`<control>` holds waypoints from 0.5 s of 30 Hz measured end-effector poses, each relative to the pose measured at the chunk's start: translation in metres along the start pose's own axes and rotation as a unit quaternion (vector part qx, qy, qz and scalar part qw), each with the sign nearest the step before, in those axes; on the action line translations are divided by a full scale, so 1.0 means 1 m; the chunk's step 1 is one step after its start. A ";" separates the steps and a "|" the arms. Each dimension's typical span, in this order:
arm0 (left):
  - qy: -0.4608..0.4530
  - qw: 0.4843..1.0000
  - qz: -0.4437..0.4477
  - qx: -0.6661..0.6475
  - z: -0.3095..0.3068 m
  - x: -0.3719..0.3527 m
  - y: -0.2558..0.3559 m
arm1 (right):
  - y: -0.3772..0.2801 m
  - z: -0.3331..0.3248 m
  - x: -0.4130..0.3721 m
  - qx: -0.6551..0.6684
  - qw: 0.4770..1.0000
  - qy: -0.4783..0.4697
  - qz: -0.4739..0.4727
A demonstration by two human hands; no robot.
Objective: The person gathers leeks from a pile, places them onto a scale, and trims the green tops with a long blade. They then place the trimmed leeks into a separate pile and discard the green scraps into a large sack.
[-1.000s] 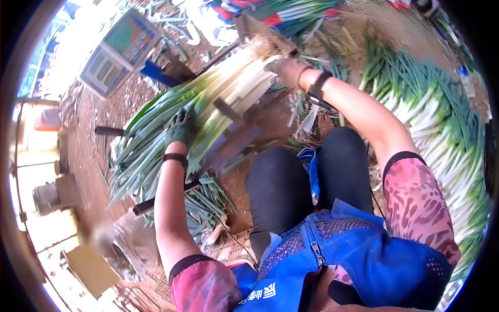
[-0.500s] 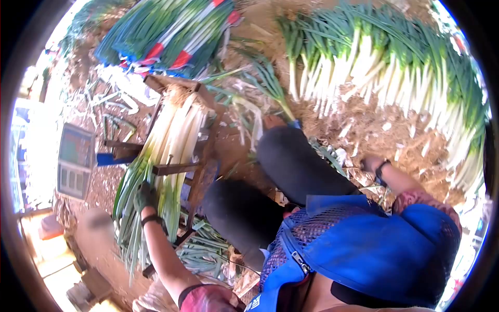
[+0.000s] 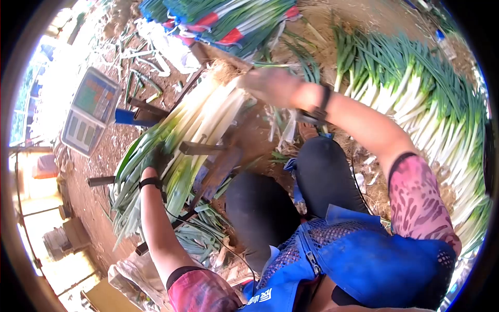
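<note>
A bundle of long green onions point(image 3: 208, 112) lies in a wooden and metal rack point(image 3: 202, 148), white root ends at the top and green leaves hanging toward the lower left. My left hand point(image 3: 156, 158), in a dark glove, is closed on the leaves, its fingers partly sunk among them. At the root end is my right hand point(image 3: 273, 86), smeared by motion. Whether it touches the roots, and how its fingers are set, cannot be made out.
Many loose green onions point(image 3: 410, 88) lie in a long row on the right. Tied bundles with red and white bands point(image 3: 231, 35) are at the top. A digital scale point(image 3: 91, 112) stands left of the rack. Cut leaves point(image 3: 200, 236) litter the ground below, and a cable crosses near my knees.
My right hand has swung from the ground on the right up to the root end of the bundle. My left hand stays on the leaves. The whole view has shifted.
</note>
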State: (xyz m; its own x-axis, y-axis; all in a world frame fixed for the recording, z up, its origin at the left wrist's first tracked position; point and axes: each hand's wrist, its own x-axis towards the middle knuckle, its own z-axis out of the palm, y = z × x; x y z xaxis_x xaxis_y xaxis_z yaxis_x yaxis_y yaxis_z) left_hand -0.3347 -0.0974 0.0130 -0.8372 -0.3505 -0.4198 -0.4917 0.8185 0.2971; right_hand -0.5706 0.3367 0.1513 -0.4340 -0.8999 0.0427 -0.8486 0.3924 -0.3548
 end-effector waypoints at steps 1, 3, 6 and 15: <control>0.050 0.996 0.048 -0.048 0.006 0.001 -0.008 | -0.009 0.013 0.047 0.001 0.995 -0.089 0.038; 0.026 0.999 0.013 -0.029 -0.009 -0.007 0.011 | -0.014 0.061 0.115 0.025 0.995 -0.101 0.001; -0.001 1.000 -0.010 -0.019 -0.022 -0.006 0.020 | -0.054 0.084 0.159 -0.083 0.969 -0.231 -0.030; -0.041 0.996 0.000 -0.073 -0.022 0.035 -0.010 | -0.078 0.136 0.192 -0.136 0.963 -0.233 0.018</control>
State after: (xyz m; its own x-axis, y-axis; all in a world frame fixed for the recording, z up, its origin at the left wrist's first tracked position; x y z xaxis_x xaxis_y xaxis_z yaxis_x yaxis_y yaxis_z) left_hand -0.3648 -0.1279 0.0142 -0.8185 -0.3070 -0.4856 -0.5256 0.7412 0.4175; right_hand -0.5464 0.1072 0.0602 -0.3353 -0.8478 -0.4109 -0.9113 0.4025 -0.0870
